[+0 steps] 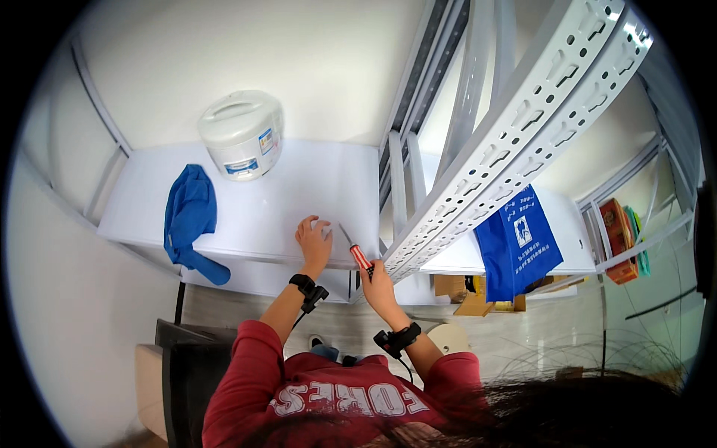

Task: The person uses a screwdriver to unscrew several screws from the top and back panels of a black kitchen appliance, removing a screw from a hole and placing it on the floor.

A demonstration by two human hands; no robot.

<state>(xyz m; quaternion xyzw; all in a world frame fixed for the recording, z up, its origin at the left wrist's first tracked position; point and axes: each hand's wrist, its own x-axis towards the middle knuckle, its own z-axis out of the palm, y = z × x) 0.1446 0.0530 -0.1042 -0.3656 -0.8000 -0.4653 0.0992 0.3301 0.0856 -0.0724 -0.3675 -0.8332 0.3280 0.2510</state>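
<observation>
My right hand (379,287) grips the lower end of a screwdriver (360,257) with a red and white handle. Its thin metal shaft points up and to the left over the front part of a white shelf (321,187). Left of it, my left hand (314,243) rests at the shelf's surface with fingers bent and apart, holding nothing that I can see. A small gap lies between this hand and the screwdriver's tip. Both wrists carry black straps with small devices and cables.
A white lidded tub (243,134) stands at the back of the shelf. Blue cloth (192,213) hangs over its front left edge. A perforated metal post (515,142) rises close on my right. Beyond it are a blue printed bag (519,243) and cardboard boxes (474,302).
</observation>
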